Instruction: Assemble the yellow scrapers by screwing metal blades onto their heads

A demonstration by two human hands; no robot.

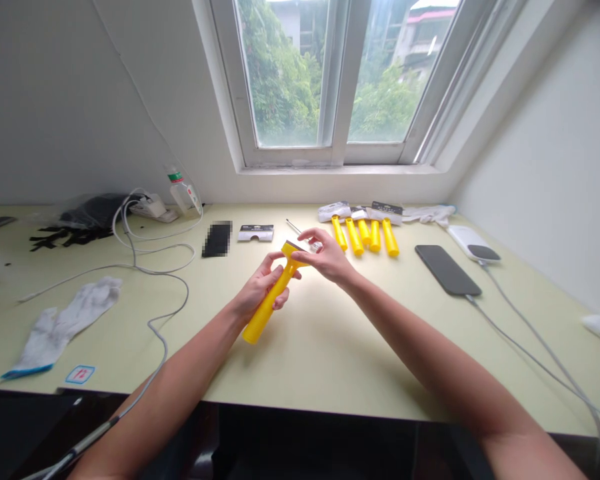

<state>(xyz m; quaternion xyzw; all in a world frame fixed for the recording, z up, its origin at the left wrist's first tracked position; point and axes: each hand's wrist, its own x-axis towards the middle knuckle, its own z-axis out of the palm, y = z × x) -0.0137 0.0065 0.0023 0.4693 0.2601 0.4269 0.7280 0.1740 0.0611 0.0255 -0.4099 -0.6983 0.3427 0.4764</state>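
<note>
A yellow scraper [267, 310] slants above the table, its round handle end down toward me and its wide head up. My left hand [260, 288] is closed around the upper handle, just below the head. At the head, along a dark strip, my right hand [330, 257] pinches with thumb and fingers; part of the head is hidden behind them. Just beyond my right hand lies a thin screwdriver [294, 227], partly covered by the fingers. A black-and-white cardboard header card [256, 233] rests on the table beyond my left hand.
Several yellow scrapers [353, 237] lie by packaging [386, 212] below the window. A phone [447, 269] with a cable is at right. On the left are a white glove [70, 323], a looping grey cable [167, 272], a bottle [184, 195] and black strips [75, 235].
</note>
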